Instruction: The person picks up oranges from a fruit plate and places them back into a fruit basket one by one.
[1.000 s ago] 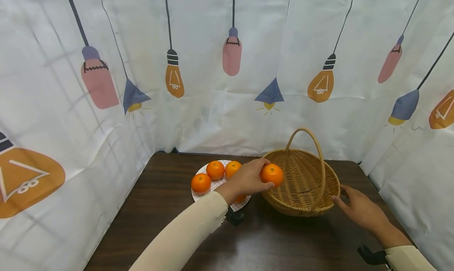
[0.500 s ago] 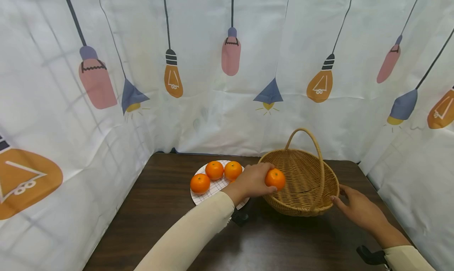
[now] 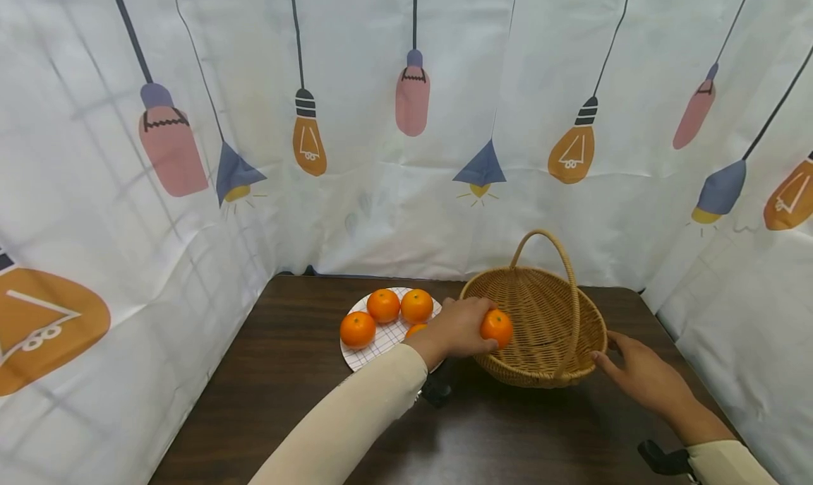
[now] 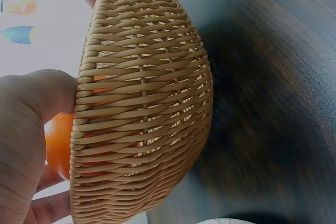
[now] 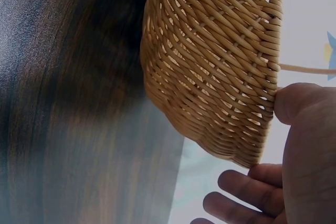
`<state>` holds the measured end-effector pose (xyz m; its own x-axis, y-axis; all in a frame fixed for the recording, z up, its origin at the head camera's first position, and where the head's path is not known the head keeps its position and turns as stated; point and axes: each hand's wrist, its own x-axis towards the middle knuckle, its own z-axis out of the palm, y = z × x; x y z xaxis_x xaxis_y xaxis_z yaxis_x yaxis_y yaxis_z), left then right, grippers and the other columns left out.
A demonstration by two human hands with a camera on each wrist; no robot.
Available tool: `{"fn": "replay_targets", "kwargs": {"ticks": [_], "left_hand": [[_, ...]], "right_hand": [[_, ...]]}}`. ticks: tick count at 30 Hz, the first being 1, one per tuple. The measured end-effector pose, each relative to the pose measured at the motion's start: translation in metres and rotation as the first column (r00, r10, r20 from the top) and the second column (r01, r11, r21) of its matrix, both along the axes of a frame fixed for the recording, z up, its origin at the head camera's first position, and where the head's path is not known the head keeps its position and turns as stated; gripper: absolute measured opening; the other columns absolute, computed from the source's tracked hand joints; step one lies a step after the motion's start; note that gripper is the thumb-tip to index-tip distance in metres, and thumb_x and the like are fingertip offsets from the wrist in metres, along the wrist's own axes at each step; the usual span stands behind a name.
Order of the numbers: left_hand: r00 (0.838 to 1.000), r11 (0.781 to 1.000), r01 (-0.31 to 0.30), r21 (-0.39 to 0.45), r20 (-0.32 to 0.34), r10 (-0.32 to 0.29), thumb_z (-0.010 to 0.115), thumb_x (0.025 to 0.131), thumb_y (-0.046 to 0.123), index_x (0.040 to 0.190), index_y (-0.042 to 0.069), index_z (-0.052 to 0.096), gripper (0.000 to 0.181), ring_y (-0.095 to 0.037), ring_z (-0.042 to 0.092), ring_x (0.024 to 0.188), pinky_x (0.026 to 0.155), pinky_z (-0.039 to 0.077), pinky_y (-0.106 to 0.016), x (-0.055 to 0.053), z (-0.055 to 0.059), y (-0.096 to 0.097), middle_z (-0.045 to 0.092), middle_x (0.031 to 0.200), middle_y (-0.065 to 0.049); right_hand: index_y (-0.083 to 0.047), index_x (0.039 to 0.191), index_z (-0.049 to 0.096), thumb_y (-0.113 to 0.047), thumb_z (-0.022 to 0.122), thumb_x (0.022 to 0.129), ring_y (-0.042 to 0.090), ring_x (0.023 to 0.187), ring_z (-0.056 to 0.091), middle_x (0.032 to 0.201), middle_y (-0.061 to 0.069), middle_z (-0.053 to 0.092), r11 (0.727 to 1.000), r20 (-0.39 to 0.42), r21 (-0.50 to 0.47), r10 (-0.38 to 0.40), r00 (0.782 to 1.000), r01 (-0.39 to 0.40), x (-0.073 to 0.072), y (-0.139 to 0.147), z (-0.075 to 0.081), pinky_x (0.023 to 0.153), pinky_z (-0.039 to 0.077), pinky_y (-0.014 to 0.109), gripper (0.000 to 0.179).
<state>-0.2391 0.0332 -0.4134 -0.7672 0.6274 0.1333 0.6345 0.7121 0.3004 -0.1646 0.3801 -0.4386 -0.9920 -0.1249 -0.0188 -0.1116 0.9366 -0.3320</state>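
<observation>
An orange (image 3: 498, 329) is held in the left hand (image 3: 460, 327), grip curled; the basket (image 3: 533, 379) is pinched by the right hand (image 3: 649, 375). A plate (image 3: 385, 344) of oranges (image 3: 384, 306) is partly blocked by a sleeve (image 3: 356, 414).

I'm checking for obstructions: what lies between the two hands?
The orange the left hand grips, then the wicker basket, lie between that hand and the right hand, as the head view shows.

From my end, the head view looks evenly bright, with grid-like shadows on the left of the white cloth (image 3: 159, 248). In my 2 wrist views, the background burns nearly white, pale glare hazes the table (image 4: 273, 77), and shadow darkens it beside the basket (image 4: 144, 98).
</observation>
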Motion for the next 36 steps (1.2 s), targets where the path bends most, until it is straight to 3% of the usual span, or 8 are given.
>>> {"fn": "replay_targets", "kwargs": {"ticks": [14, 21, 30, 36], "left_hand": [[0.999, 0.996, -0.009, -0.092, -0.038, 0.006, 0.069, 0.095, 0.042, 0.139, 0.015, 0.059, 0.053, -0.014, 0.063, 0.11, 0.084, 0.037, -0.039, -0.001, -0.003, 0.001, 0.067, 0.126, 0.002], [0.999, 0.998, 0.011, -0.059, -0.052, -0.014, 0.067, 0.096, 0.042, 0.137, 0.016, 0.06, 0.05, -0.012, 0.063, 0.109, 0.084, 0.037, -0.038, -0.001, -0.006, -0.003, 0.068, 0.124, 0.004], [0.986, 1.0, 0.007, -0.01, -0.166, -0.009, 0.067, 0.096, 0.037, 0.131, 0.017, 0.067, 0.04, -0.024, 0.053, 0.125, 0.098, 0.043, -0.044, 0.002, -0.006, -0.016, 0.064, 0.129, 0.0], [0.988, 0.998, 0.004, 0.061, -0.156, 0.005, 0.067, 0.096, 0.034, 0.128, 0.015, 0.068, 0.038, -0.023, 0.051, 0.128, 0.104, 0.041, -0.045, 0.004, -0.005, -0.028, 0.062, 0.131, 0.0]], "right_hand": [[0.014, 0.146, 0.041, -0.059, 0.051, 0.102, 0.057, 0.12, 0.053, 0.14, 0.04, 0.048, 1.0, -0.012, 0.002, -0.009, 1.0, 0.009, 0.0, -0.002, -0.001, 0.084, 0.049, 0.067, 0.086], [0.014, 0.146, 0.041, -0.057, 0.051, 0.103, 0.057, 0.119, 0.054, 0.139, 0.041, 0.048, 1.0, -0.016, 0.005, -0.012, 1.0, 0.012, 0.001, -0.003, 0.0, 0.084, 0.049, 0.067, 0.084], [0.016, 0.146, 0.038, -0.059, 0.051, 0.102, 0.058, 0.118, 0.054, 0.139, 0.042, 0.047, 1.0, 0.004, 0.016, -0.023, 1.0, 0.023, 0.001, -0.004, 0.002, 0.081, 0.05, 0.065, 0.087], [0.016, 0.146, 0.038, -0.06, 0.05, 0.102, 0.059, 0.118, 0.053, 0.139, 0.043, 0.047, 0.999, 0.009, 0.021, -0.025, 1.0, 0.025, 0.002, -0.004, 0.003, 0.08, 0.05, 0.066, 0.089]]}}
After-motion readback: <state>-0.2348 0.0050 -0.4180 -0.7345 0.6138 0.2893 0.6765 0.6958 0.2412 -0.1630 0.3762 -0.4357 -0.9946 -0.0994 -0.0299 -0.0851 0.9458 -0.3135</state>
